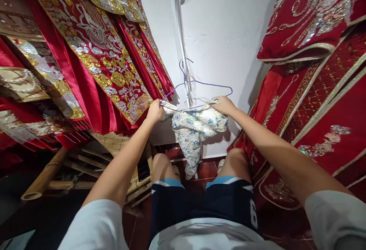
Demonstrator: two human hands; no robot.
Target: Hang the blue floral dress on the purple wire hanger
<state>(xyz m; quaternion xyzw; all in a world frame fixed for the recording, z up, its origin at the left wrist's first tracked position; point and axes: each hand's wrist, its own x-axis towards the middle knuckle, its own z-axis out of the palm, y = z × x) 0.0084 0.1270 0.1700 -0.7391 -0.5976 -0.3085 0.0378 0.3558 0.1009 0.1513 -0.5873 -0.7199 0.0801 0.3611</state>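
Both arms reach forward toward a white wall (223, 25). The left hand (155, 110) is closed in a fist around one end of a pale flowered garment (194, 128), pinching the cloth together with the left tip of a blue wire hanger (200, 84). The right hand (223, 105) is closed over the other end of the garment, fingers curled down on the cloth at the hanger's right shoulder. The hanger sits level between the two hands at about 12 o'clock from the person's knees, its hook pointing up in front of a white pipe (183, 40) that runs down the wall. The garment is bunched along the hanger's lower bar and one length of it droops toward 6 o'clock, ending just above the dark red floor (206, 170) between the person's feet.

At 9 to 11 o'clock hang red robes (94, 51) thick with gold and silver embroidery, one hem just beside the left hand. More red embroidered robes (314, 89) fill the side from 1 to 4 o'clock. At 8 o'clock, low down, stands a bamboo chair (85, 162) with a dark phone (143, 169) lying on it.
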